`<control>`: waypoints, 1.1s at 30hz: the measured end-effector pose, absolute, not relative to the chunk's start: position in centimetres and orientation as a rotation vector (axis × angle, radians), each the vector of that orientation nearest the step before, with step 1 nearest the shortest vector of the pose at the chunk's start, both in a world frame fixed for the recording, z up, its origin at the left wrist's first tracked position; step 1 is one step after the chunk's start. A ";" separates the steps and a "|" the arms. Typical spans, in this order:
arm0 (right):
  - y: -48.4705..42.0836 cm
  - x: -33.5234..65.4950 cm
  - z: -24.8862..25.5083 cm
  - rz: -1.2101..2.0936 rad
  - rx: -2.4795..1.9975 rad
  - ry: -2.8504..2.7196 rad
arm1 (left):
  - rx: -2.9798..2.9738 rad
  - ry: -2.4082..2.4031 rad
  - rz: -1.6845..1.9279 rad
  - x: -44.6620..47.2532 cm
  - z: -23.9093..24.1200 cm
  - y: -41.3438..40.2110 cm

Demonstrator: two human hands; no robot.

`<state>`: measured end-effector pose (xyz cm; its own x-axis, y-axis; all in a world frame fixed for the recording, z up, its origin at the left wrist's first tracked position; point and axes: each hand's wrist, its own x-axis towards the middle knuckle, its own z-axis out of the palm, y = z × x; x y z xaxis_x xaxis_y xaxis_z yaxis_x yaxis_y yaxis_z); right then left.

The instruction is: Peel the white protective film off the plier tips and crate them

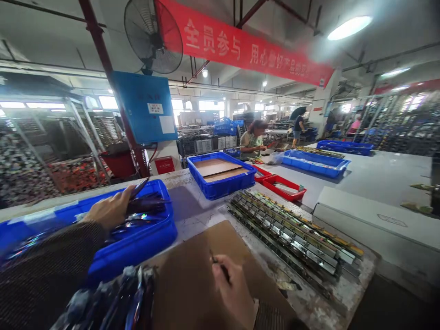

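My left hand [110,210] reaches into a blue bin [137,247] at the left and its fingers are closed round a dark, shiny strip [139,188] that sticks up from a pile of similar strips. Lower down, my right hand [231,286] rests on a brown cardboard sheet [192,275] and pinches a thin dark tool [217,263], too small to name. More dark shiny strips [113,302] lie heaped at the bottom left, close to me.
Rows of long metal strips [292,229] lie on the bench to the right. Behind stand a blue tray with cardboard [222,174], red trays [283,188], a white box [378,224], and a seated person [252,140] at work.
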<state>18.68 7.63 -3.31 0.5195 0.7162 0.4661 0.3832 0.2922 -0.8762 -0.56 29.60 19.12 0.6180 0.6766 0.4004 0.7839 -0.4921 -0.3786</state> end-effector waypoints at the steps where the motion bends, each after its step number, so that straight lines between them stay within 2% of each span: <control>1: 7.6 19.1 -3.0 0.329 -1.294 -1.039 | -2.345 -1.128 -0.223 -0.4 19.4 29.1; 6: 7.7 22.4 -2.5 0.448 -1.241 -0.734 | -2.534 -0.866 -0.008 1.6 17.0 23.0; 10: 7.8 24.2 -2.8 0.515 -1.229 -0.594 | -2.747 -0.090 0.045 3.0 10.3 14.5; 13: 7.5 24.3 -2.9 0.562 -1.235 -0.588 | -2.825 0.165 0.020 3.0 4.6 9.8; 18: 6.9 23.5 -3.3 0.654 -1.269 -0.671 | -2.860 -0.024 -0.014 3.3 -0.7 9.3; 28: 6.9 22.2 -4.4 0.811 -1.324 -0.994 | -2.874 -0.353 -0.057 1.0 1.1 10.6; 30: 6.9 21.9 -4.6 0.810 -1.328 -1.047 | -2.942 -0.552 -0.056 -0.3 1.2 9.5; 33: 6.9 21.5 -5.0 0.796 -1.339 -1.108 | -2.986 -1.139 -0.111 -1.2 0.8 7.1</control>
<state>21.53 6.90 -5.03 0.3203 0.9342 0.1573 0.1495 0.1141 -0.9822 -1.16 7.10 0.84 0.7439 0.6668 0.0448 0.6629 -0.7447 0.0772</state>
